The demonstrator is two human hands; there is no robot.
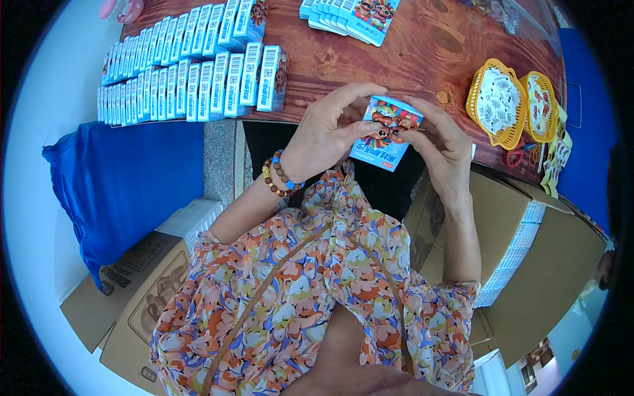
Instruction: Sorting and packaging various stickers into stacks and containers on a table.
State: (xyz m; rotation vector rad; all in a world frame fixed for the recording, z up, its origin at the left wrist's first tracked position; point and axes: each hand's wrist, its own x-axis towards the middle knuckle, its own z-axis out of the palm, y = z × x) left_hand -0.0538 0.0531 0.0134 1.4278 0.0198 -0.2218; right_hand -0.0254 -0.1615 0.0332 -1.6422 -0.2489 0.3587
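Between my two hands is a small blue carton [384, 156] with brown cartoon figures on its front, held over the near edge of the table. My left hand [328, 129], with beaded bracelets at the wrist, grips its left side, thumb pressed on the printed front. From the right, my right hand [444, 142] closes on it too, its thumb beside the left thumb. Fingers behind the carton are hidden. Two long rows of similar blue cartons [218, 82] stand on the table at the left. A fanned stack of flat blue cartons [370, 20] lies at the far middle.
Two yellow baskets [470, 99] [553, 132] hold small white packets and printed pieces at the right. Scissors with red handles [514, 157] lie beside them. Cardboard boxes [561, 264] stand below the table at both sides, and a blue cloth [132, 191] hangs at the left.
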